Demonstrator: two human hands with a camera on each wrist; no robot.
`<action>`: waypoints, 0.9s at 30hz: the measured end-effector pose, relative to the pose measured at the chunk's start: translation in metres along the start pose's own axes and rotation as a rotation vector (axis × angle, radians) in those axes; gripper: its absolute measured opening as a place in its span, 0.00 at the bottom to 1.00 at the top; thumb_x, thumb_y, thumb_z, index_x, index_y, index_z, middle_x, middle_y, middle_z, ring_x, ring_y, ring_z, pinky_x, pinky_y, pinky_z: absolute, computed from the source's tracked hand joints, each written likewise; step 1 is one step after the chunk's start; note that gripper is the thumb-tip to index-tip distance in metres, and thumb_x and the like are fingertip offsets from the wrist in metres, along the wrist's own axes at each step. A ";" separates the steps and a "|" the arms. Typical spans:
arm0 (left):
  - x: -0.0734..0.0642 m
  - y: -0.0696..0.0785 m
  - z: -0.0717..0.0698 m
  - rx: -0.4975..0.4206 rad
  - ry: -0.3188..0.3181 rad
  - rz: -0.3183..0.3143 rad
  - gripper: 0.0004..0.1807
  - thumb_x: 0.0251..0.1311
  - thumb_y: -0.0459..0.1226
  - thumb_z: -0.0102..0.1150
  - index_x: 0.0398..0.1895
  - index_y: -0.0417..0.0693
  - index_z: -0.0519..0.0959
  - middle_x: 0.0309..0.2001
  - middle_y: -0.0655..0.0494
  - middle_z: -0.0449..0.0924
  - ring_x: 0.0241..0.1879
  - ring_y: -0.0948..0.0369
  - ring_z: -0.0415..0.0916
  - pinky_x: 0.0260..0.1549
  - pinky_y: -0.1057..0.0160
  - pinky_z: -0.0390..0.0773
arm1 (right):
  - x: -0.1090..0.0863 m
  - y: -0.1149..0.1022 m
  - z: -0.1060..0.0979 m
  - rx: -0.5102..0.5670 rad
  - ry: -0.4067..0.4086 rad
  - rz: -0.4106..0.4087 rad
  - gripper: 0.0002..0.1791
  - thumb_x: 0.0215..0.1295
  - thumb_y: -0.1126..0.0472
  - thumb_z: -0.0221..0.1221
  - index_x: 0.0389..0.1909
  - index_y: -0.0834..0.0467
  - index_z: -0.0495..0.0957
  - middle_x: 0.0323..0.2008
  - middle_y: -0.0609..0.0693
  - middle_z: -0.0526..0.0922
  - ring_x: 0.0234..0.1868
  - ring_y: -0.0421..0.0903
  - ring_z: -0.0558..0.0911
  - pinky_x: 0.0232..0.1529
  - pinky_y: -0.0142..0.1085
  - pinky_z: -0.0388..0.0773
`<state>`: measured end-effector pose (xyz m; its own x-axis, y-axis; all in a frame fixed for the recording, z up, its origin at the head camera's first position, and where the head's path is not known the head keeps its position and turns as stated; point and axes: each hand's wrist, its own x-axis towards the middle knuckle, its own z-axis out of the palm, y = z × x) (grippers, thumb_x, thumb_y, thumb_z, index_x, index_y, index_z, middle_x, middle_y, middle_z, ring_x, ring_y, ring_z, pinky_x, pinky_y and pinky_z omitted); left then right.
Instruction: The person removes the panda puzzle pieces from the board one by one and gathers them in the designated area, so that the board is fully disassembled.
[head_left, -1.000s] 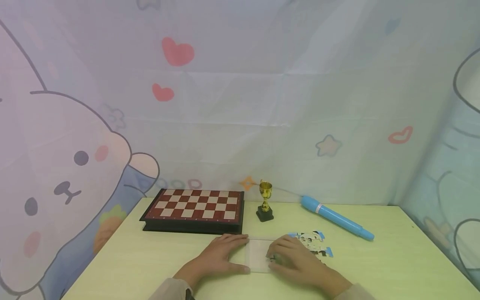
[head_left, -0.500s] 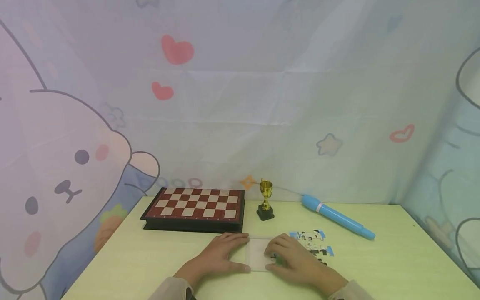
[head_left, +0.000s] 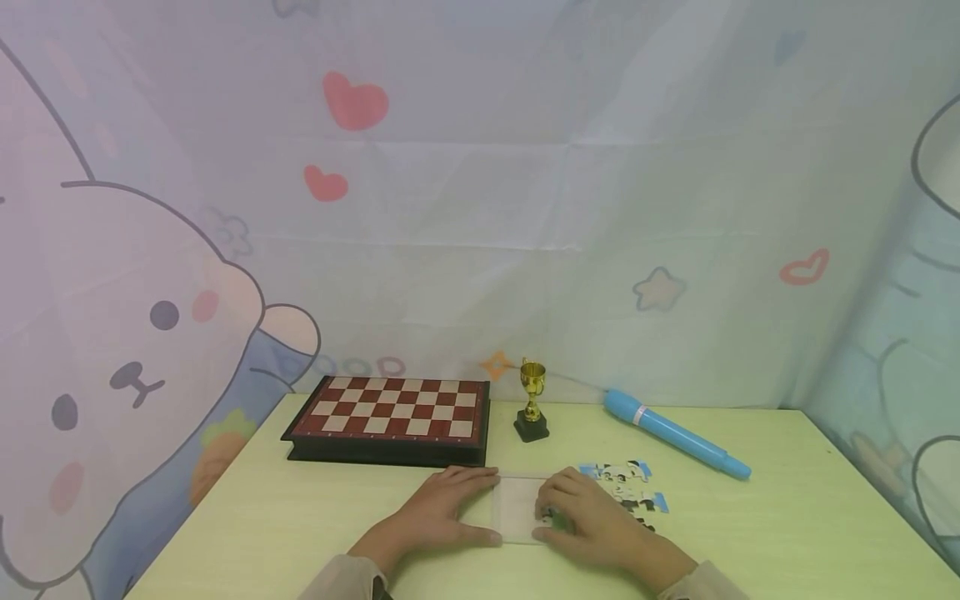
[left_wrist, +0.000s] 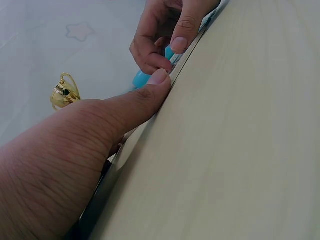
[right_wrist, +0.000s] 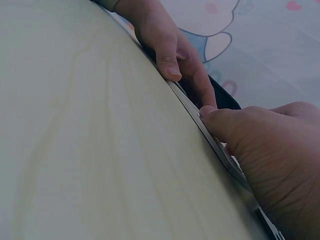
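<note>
A pale, flat puzzle tray (head_left: 517, 510) lies on the table between both hands. My left hand (head_left: 435, 512) rests at its left side, fingertips at the far corner and thumb at the near one, straight and spread. My right hand (head_left: 588, 518) is over the tray's right part, its fingers curled round a small printed puzzle piece (head_left: 547, 517), mostly hidden under the palm. In the right wrist view the right thumb (right_wrist: 220, 122) lies on the tray's near edge (right_wrist: 192, 112). Joined and loose panda puzzle pieces (head_left: 637, 492) lie just right of that hand.
Behind the left hand stands a red-and-white chessboard box (head_left: 390, 412). A small gold trophy cup (head_left: 532, 400) on a black base is at the back middle. A large blue pen-shaped object (head_left: 675, 433) lies back right. A printed cloth (head_left: 480, 208) hangs behind the table.
My right hand's fingertips shifted slightly left over the tray, then slightly back right. My left hand and the tray have stayed in place.
</note>
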<state>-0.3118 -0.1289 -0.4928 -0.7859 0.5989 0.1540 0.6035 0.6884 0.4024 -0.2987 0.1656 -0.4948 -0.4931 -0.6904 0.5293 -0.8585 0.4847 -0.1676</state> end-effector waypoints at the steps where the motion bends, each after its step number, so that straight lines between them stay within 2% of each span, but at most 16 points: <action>1: 0.000 0.000 0.000 0.001 0.001 0.000 0.48 0.51 0.75 0.56 0.74 0.66 0.67 0.74 0.71 0.62 0.70 0.59 0.61 0.68 0.40 0.59 | 0.000 0.000 0.000 0.003 -0.004 0.007 0.07 0.67 0.47 0.64 0.38 0.42 0.78 0.42 0.33 0.77 0.48 0.35 0.72 0.50 0.37 0.75; 7: -0.001 0.001 0.000 0.005 0.002 0.004 0.48 0.52 0.75 0.56 0.74 0.66 0.67 0.74 0.71 0.62 0.71 0.58 0.61 0.68 0.40 0.60 | -0.001 -0.001 0.000 0.022 -0.014 0.012 0.07 0.67 0.48 0.65 0.34 0.41 0.75 0.40 0.32 0.76 0.48 0.34 0.71 0.49 0.37 0.74; 13: -0.001 0.002 -0.001 0.004 0.000 0.006 0.48 0.53 0.74 0.56 0.74 0.64 0.67 0.74 0.70 0.62 0.71 0.58 0.61 0.68 0.40 0.59 | -0.001 -0.003 -0.001 0.022 -0.015 -0.003 0.05 0.68 0.49 0.64 0.37 0.41 0.77 0.41 0.31 0.77 0.48 0.34 0.72 0.49 0.37 0.75; 18: -0.001 0.003 -0.002 0.005 -0.001 0.003 0.48 0.53 0.74 0.57 0.74 0.64 0.67 0.74 0.70 0.62 0.71 0.58 0.60 0.68 0.41 0.59 | -0.001 -0.004 -0.001 -0.042 0.001 0.047 0.08 0.66 0.46 0.65 0.41 0.43 0.80 0.44 0.32 0.78 0.50 0.35 0.72 0.52 0.39 0.76; 22: -0.001 0.003 -0.002 0.005 -0.001 0.001 0.48 0.52 0.74 0.57 0.74 0.64 0.67 0.74 0.70 0.62 0.71 0.58 0.60 0.68 0.41 0.59 | -0.001 -0.005 -0.003 -0.092 0.003 0.108 0.09 0.65 0.44 0.66 0.39 0.42 0.80 0.43 0.32 0.78 0.51 0.35 0.72 0.54 0.39 0.76; 27: -0.001 0.002 -0.001 0.007 0.004 0.002 0.48 0.52 0.74 0.57 0.74 0.65 0.67 0.74 0.71 0.62 0.71 0.58 0.60 0.68 0.40 0.59 | -0.002 -0.003 -0.002 -0.112 0.005 0.120 0.10 0.65 0.42 0.65 0.36 0.41 0.78 0.41 0.31 0.76 0.50 0.35 0.72 0.54 0.38 0.76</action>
<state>-0.3097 -0.1288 -0.4911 -0.7850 0.5988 0.1590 0.6063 0.6898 0.3958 -0.2948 0.1665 -0.4940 -0.5902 -0.6213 0.5154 -0.7723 0.6204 -0.1366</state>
